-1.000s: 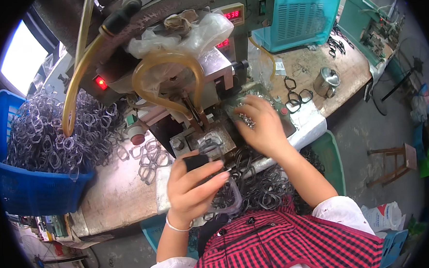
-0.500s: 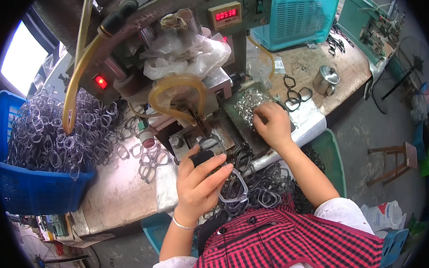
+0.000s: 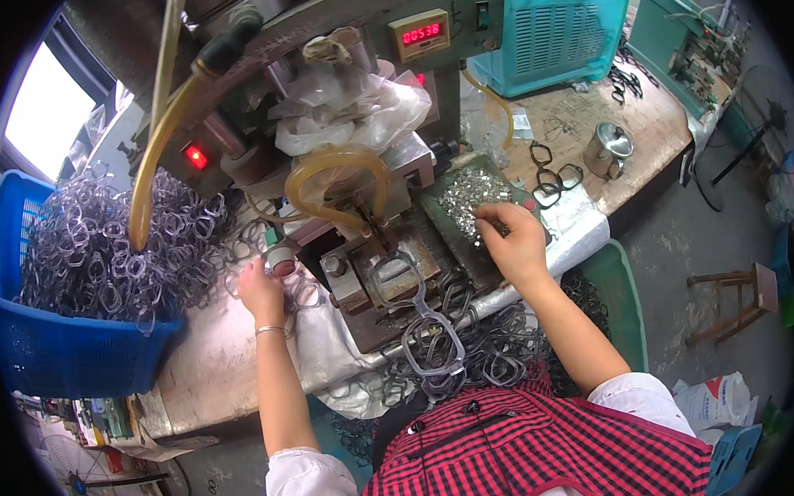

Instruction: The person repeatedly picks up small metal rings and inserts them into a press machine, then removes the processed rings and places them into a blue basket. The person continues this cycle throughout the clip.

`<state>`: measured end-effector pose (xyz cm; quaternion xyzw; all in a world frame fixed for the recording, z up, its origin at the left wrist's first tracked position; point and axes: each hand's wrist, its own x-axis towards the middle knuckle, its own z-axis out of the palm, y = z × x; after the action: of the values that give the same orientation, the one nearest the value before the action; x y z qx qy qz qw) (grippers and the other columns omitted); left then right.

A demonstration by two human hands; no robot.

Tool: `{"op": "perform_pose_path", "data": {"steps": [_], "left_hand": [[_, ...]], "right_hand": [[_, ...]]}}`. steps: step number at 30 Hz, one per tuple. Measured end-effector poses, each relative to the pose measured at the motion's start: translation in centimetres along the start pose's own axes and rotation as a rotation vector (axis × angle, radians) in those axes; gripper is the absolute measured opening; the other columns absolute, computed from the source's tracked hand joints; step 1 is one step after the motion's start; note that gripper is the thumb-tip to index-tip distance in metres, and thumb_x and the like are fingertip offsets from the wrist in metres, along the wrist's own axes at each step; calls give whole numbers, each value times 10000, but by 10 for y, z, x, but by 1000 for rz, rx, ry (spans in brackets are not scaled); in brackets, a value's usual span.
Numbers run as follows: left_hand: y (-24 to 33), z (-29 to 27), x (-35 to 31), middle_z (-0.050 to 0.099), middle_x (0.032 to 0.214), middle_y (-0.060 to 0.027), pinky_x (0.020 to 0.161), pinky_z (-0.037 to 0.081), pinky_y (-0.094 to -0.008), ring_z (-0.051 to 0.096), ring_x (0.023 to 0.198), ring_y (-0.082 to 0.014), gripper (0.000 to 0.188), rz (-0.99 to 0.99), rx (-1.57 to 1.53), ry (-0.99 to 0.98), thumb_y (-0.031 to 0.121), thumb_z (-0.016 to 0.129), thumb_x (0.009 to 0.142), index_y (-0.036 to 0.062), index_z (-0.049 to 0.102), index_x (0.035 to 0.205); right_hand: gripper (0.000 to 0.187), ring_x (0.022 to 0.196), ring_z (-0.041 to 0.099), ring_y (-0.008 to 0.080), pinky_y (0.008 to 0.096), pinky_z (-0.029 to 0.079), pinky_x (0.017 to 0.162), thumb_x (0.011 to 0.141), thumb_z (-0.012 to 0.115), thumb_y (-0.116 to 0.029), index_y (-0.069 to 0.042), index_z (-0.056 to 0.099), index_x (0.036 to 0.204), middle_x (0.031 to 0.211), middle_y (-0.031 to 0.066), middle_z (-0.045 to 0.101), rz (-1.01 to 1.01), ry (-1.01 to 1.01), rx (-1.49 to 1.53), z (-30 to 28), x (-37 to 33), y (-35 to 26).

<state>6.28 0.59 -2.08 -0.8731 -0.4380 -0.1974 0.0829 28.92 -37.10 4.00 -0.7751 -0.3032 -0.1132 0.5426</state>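
A clear grey eyeglass frame (image 3: pixel 433 343) rests at the press, its upper rim under the tooling and its lower rim hanging over the bench edge. Neither hand touches it. My left hand (image 3: pixel 263 293) is beside a red push button (image 3: pixel 281 260), above loose grey frames on the bench; its fingertips are blurred and partly hidden. At the right, my right hand (image 3: pixel 515 246) is over a dark tray (image 3: pixel 455 245) of small shiny metal pieces (image 3: pixel 471 197). Its thumb and fingers are pinched together at the edge of the pile; what they hold is too small to make out.
A blue basket (image 3: pixel 79 354) heaped with grey frames (image 3: pixel 118 245) stands at the left. More frames lie below the press in front of me. A metal cup (image 3: pixel 607 150) and dark frames (image 3: pixel 555 179) are on the right bench, with a teal basket (image 3: pixel 548 38) behind.
My left hand has let go of the eyeglass frame at the press and moved left beside the red button. My right hand remains at the metal pieces, with its fingers slightly shifted.
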Motion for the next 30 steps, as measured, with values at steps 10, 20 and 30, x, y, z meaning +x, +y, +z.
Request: {"op": "perform_pose_path", "data": {"steps": [10,20,30], "left_hand": [[13,-50,-30,594,886,-29,773,575,-333,582,775,-125,259,-583,-1759,-121,117,553,1000,47,570,1249],[43,-52,-78,667,988,-97,828,612,-391,673,909,-214,228,-602,-1851,-99,233,582,1023,34,592,1135],[100,-216,-73,615,1153,-179,935,538,-398,627,1002,-266,239,509,-1461,490,179,469,1058,2,565,1186]], "right_hand": [[87,826,681,280,370,522,747,761,730,-12,-35,719,844,858,107,708,-194,-42,77,-30,-2,-52],[427,891,665,129,272,502,840,822,689,2,50,551,1223,910,81,690,106,-217,572,26,9,-96],[470,992,650,139,291,495,893,844,629,20,48,508,1297,1054,99,679,221,-288,784,22,5,-122]]}}
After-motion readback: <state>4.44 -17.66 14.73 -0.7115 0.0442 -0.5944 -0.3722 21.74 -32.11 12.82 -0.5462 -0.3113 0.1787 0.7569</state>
